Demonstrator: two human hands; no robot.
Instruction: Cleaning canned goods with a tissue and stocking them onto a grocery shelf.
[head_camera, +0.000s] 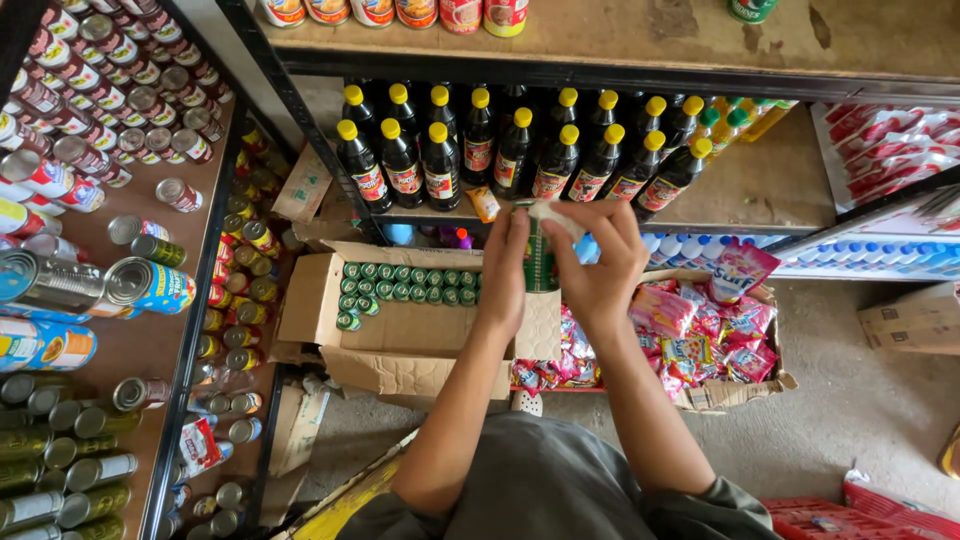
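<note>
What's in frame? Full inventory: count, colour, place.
dark bottles: about twenty, black with yellow caps, middle shelf
green-capped bottles: a few, yellowish, right of the dark ones
cardboard box: one, brown, open, on the floor below the shelf
small green-capped bottles: many, in rows along the box's far side
sachets box: one, brown, holds pink and yellow packets, right of the first box
cans: many, mixed colours, on the left rack
red crate: one, bottom right
green bottle: one, held over the open box
left hand: grips the green bottle
right hand: presses a pale cloth or paper against the bottle's top
</note>
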